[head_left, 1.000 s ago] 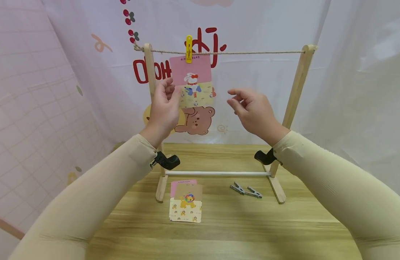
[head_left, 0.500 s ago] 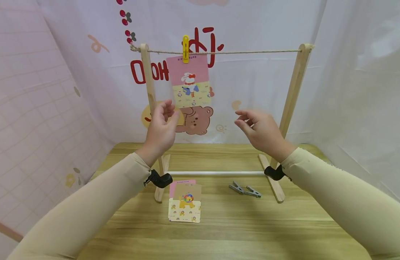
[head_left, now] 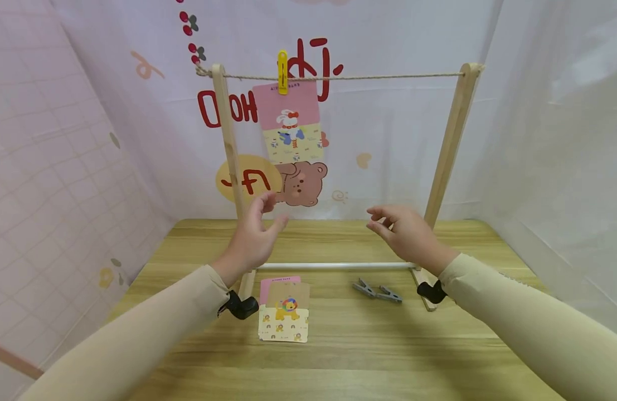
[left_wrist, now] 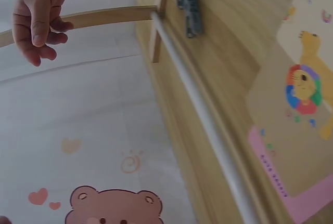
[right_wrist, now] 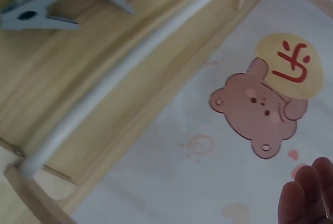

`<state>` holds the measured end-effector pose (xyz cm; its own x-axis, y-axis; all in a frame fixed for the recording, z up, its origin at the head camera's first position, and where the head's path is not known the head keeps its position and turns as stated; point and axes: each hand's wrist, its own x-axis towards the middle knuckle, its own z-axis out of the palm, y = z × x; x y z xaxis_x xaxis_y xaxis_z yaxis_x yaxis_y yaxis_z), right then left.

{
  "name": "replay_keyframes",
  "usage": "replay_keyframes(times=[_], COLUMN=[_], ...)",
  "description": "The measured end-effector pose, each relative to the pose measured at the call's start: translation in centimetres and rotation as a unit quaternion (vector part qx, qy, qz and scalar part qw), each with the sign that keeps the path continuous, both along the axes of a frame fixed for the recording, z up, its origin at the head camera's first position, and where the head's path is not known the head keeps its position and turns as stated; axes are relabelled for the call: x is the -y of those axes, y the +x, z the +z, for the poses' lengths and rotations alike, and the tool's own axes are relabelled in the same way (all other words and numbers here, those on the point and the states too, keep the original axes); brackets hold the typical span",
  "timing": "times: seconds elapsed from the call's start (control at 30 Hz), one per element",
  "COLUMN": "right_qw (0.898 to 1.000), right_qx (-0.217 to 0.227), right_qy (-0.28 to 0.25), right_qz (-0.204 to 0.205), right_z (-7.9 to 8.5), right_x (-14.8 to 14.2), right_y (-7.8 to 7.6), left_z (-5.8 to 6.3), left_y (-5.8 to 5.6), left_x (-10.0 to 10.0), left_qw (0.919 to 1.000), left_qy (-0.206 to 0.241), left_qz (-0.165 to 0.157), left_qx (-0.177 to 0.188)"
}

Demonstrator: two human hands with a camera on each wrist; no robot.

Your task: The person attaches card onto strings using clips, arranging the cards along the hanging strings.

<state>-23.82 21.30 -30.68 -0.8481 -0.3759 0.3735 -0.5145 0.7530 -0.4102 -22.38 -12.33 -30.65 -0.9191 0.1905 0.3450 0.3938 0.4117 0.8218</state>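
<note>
My left hand (head_left: 253, 236) hovers above the stacked cards, thumb and fingers spread apart with nothing between them. The top card (head_left: 283, 323) shows a lion; a pink card (head_left: 265, 287) peeks out beneath it. On the right, my right hand (head_left: 408, 234) is in the air over the rack's foot, fingers loosely bent and holding nothing. Two grey clothespins (head_left: 377, 291) lie on the table below and left of it. A pink and yellow card (head_left: 291, 120) with a white dog hangs from the string (head_left: 378, 76), clipped by a yellow clothespin (head_left: 282, 72).
The wooden rack has a left post (head_left: 229, 139), a right post (head_left: 451, 139) and a white crossbar (head_left: 338, 265) low between its feet. All of it stands on a wood-grain table (head_left: 338, 362). Behind hangs a printed white cloth (head_left: 398, 145).
Both hands have come down from the height of the hanging card toward the table. The left thumb and fingers have spread wider. The clipped card stays on the string.
</note>
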Motion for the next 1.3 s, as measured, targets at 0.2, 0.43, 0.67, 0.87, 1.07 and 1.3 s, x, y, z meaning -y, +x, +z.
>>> replay_keyframes(times=[0.2,0.43,0.67,0.87,1.07,1.3], right_qw=[0.999,0.997,0.994,0.991,0.986,0.980], right_qx=[0.036,0.067,0.068,0.092,0.115,0.109], right_qy=[0.024,0.035,0.076,0.091,0.114,0.164], right_qz=[0.000,0.009,0.031,0.041,0.041,0.030], right_z=[-2.3,-4.1,-6.1,-7.5,-8.3,-9.2], right_x=[-0.7,-1.0,-1.4,-1.5,-1.4,-1.4], right_y=[0.3,0.9,1.1,1.5,1.9,2.1], left_z=[-2.0,-4.1,-6.1,-7.5,-8.4,-9.3], left_y=[0.5,1.0,1.8,2.3,2.6,3.1], left_x=[0.2,0.4,0.5,0.7,0.6,0.6], left_qw=[0.9936,0.9719,0.9502,0.9299,0.9188,0.9093], left_qy=[-0.108,-0.218,-0.279,-0.329,-0.356,-0.374], left_qz=[-0.031,-0.062,-0.099,-0.126,-0.135,-0.147], left_qx=[0.016,0.064,0.097,0.106,0.106,0.109])
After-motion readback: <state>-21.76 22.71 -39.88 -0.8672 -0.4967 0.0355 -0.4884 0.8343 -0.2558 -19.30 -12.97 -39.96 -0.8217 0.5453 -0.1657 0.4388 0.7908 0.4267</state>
